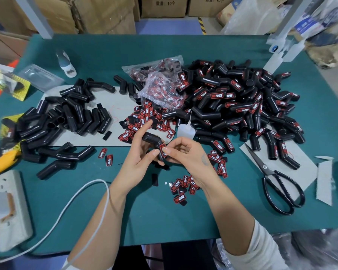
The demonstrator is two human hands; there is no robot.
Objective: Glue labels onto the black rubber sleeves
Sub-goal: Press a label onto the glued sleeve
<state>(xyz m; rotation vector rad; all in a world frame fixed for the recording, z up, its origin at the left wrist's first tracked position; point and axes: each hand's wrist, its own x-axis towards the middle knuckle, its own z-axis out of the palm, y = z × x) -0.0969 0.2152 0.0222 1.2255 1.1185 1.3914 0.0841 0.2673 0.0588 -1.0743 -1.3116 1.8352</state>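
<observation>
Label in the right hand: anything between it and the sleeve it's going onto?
Nothing visible. The right hand pinches the label right against the bent black sleeve that the left hand holds above the table; no other thing shows between them.

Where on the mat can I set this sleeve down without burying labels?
Bare green mat lies near the front edge, between the white cable and the scissors. The far strip behind both piles is bare too. The middle is crowded with loose labels.
</observation>
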